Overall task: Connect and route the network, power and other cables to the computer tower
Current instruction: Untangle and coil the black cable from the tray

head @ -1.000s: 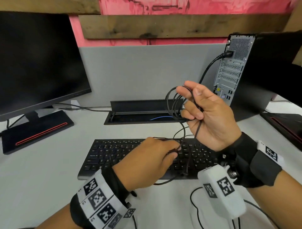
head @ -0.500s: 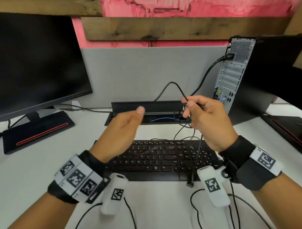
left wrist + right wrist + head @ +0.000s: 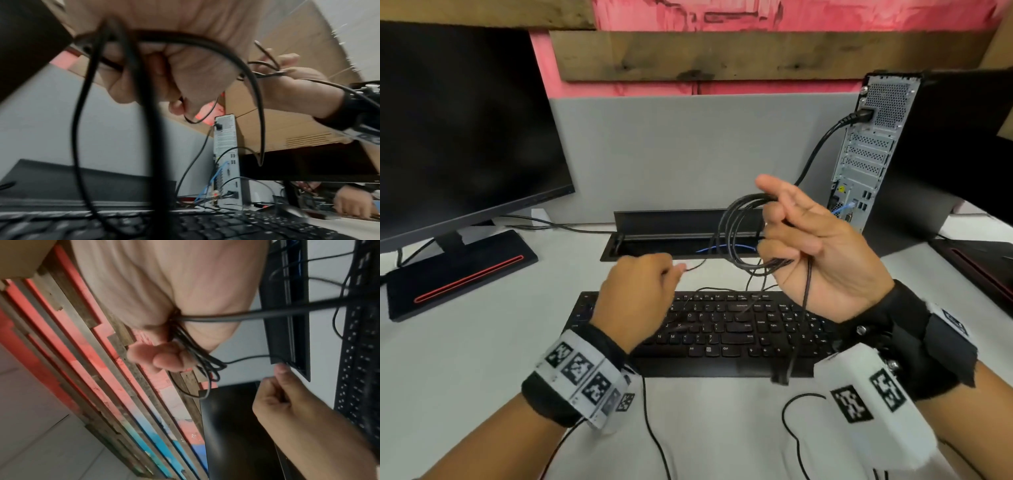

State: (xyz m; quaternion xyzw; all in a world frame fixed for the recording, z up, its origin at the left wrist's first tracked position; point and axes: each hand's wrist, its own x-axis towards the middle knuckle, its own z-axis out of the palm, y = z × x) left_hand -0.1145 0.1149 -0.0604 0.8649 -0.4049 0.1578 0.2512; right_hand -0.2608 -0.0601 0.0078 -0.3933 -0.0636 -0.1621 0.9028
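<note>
Step in hand: coiling slack of thin black cable (image 3: pixel 736 236). Loops bunched in right hand (image 3: pixel 822 250), fingers curled round them, above keyboard (image 3: pixel 722 329). Free run pinched in left hand (image 3: pixel 640 294), just left of the coil. Plug end dangling below right grip. Computer tower (image 3: pixel 873 150) beyond right hand, power lead seated. Next, likely: another loop fed across, plug kept free.

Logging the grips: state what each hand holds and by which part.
The right hand grips the coiled thin black cable where its loops gather. The left hand pinches a loose stretch of that cable between its fingertips.
</note>
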